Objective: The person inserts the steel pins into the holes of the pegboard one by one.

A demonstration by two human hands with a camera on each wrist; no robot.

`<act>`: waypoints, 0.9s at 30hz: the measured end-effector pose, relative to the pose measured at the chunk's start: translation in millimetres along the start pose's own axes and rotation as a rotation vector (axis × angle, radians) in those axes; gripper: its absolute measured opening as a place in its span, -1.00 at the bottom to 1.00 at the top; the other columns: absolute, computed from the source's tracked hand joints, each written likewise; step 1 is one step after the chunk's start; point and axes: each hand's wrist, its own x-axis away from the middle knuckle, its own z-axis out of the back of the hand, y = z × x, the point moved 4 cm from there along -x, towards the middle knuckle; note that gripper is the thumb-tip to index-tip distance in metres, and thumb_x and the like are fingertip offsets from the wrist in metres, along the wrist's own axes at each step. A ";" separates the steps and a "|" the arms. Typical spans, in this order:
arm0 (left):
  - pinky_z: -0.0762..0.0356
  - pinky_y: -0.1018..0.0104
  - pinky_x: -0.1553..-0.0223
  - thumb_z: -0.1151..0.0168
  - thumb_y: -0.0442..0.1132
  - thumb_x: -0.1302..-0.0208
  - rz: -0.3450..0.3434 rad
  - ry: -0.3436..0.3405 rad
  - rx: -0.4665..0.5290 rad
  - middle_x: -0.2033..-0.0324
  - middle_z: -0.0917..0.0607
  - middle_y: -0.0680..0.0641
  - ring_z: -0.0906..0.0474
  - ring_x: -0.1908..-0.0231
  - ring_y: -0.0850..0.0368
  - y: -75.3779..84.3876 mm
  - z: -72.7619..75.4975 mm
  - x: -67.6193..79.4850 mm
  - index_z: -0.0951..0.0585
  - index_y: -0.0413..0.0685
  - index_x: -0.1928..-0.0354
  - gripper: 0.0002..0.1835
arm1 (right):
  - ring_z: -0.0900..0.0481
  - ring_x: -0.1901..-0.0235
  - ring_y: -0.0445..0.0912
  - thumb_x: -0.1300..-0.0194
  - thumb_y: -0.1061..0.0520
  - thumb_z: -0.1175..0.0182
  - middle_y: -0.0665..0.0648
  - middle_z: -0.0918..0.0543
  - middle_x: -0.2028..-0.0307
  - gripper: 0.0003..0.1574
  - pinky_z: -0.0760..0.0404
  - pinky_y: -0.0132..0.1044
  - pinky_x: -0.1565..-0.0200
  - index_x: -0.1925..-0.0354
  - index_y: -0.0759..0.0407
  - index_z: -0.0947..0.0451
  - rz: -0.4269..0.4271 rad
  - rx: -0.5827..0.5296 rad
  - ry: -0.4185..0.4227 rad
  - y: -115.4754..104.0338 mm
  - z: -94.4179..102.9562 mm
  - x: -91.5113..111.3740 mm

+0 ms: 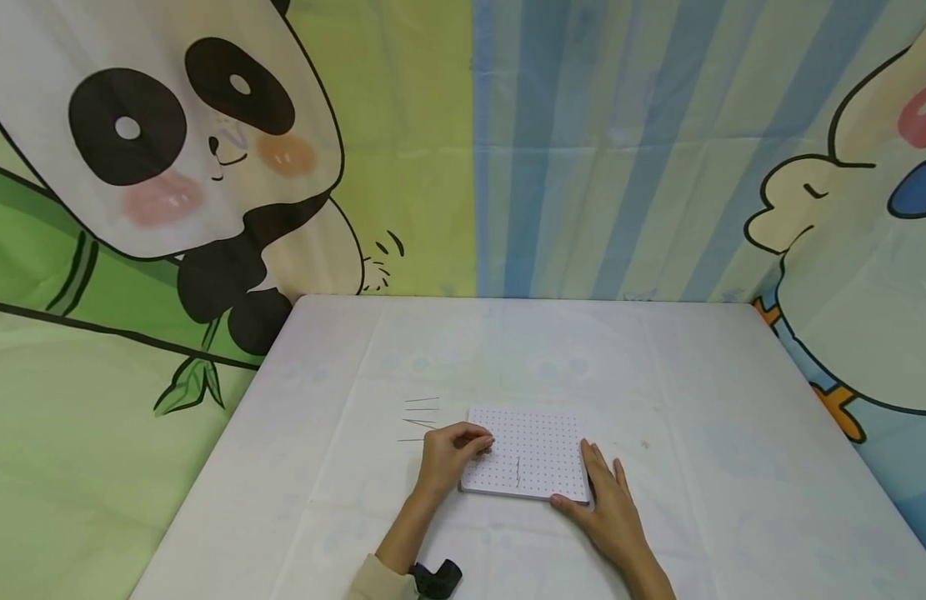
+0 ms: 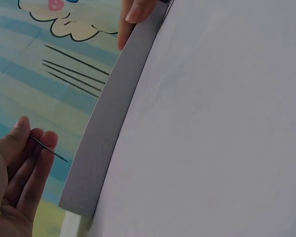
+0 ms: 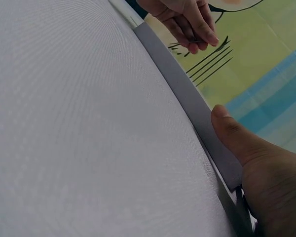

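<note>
A white board with rows of small holes lies on the table. My left hand is over its left part, pinching a thin dark needle between thumb and fingers; the needle slants downward in the left wrist view. Several similar needles stand upright in the board, in a line near its middle. At the board's front right corner, my right hand holds it, the thumb against the front side and the fingers along the right side.
Several loose needles lie on the white table left of the board. A black device is near the left sleeve. Behind the table hangs a printed curtain with a panda and stripes.
</note>
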 end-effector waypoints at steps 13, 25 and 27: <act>-0.61 0.33 0.39 -0.26 -0.52 -0.07 -0.168 -0.058 0.075 0.48 -0.67 -0.22 -0.67 0.44 -0.02 23.8 -28.7 -1.5 -0.54 -0.36 0.42 -0.93 | -0.08 -0.30 0.18 0.07 -0.39 -0.28 0.32 -0.20 -0.30 0.30 0.25 -0.01 -0.33 -0.34 0.40 -0.06 -0.005 -0.015 -0.007 1.4 -1.8 0.4; -0.60 0.41 0.36 -0.29 -0.40 -0.08 -0.244 -0.060 -0.003 0.44 -0.69 -0.06 -0.66 0.39 0.13 -3.0 -40.0 -3.0 -0.57 -0.18 0.38 -0.92 | -0.07 -0.31 0.17 0.06 -0.41 -0.26 0.31 -0.18 -0.31 0.31 0.26 -0.01 -0.33 -0.34 0.39 -0.05 -0.011 -0.022 -0.020 2.6 -2.0 -0.8; -0.59 0.44 0.35 -0.28 -0.36 -0.11 -0.261 -0.069 -0.029 0.43 -0.70 -0.03 -0.66 0.37 0.19 -3.4 -40.4 -2.8 -0.57 -0.15 0.37 -0.93 | -0.07 -0.31 0.16 0.07 -0.41 -0.27 0.31 -0.18 -0.31 0.31 0.26 -0.01 -0.33 -0.34 0.39 -0.05 -0.011 -0.024 -0.020 2.7 -1.9 -0.8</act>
